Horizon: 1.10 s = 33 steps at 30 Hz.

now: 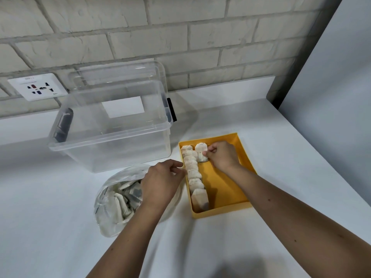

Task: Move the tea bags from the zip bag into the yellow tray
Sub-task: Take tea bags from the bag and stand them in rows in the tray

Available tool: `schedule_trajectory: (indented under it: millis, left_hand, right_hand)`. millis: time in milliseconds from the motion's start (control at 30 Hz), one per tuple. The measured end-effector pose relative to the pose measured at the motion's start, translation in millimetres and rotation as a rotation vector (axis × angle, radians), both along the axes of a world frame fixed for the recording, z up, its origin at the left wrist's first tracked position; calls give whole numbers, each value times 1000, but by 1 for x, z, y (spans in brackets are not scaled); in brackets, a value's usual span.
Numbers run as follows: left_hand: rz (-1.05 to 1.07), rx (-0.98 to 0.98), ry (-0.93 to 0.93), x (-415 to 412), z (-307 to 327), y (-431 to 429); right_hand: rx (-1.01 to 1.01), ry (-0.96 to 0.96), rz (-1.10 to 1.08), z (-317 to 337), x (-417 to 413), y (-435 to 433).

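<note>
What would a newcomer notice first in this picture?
The yellow tray at centre right stands out, with a row of tea bags along its left wall and the right hand pinching another tea bag at the far end. Left of it, the left hand is above the zip bag, before a clear box.

Clear glossy plastic forms the storage bin (112, 125) upper left; the yellow tray (226, 177) looks matt plastic; the tea bags (193, 173) papery; brick wall (160, 37) rough; zip bag (118, 199) filmy.
</note>
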<state>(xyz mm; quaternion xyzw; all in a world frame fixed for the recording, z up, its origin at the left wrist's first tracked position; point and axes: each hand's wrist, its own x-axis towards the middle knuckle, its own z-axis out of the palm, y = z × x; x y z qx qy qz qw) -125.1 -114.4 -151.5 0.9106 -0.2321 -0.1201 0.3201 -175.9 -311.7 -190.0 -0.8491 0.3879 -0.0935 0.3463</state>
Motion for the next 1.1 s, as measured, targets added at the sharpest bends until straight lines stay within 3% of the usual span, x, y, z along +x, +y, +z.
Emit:
schedule_trajectory:
  millis: [200, 300, 533, 733, 933, 1100]
  left_hand:
    - [-52, -215, 213, 9, 16, 12]
    - [-62, -356, 289, 18, 36, 29]
    - [100, -514, 218, 36, 55, 103]
    - [67, -230, -10, 28, 25, 141]
    - [-105, 102, -311, 15, -1, 147]
    - [-194, 299, -368, 17, -8, 146]
  right_hand:
    - [-128, 61, 31, 26, -10, 12]
    - [-262, -29, 117, 54, -17, 39]
    - [61, -186, 366, 77, -23, 122]
    - [37, -141, 541, 55, -10, 162]
    - [-550, 189, 624, 30, 10, 185]
    - [-693, 278, 598, 19, 17, 190]
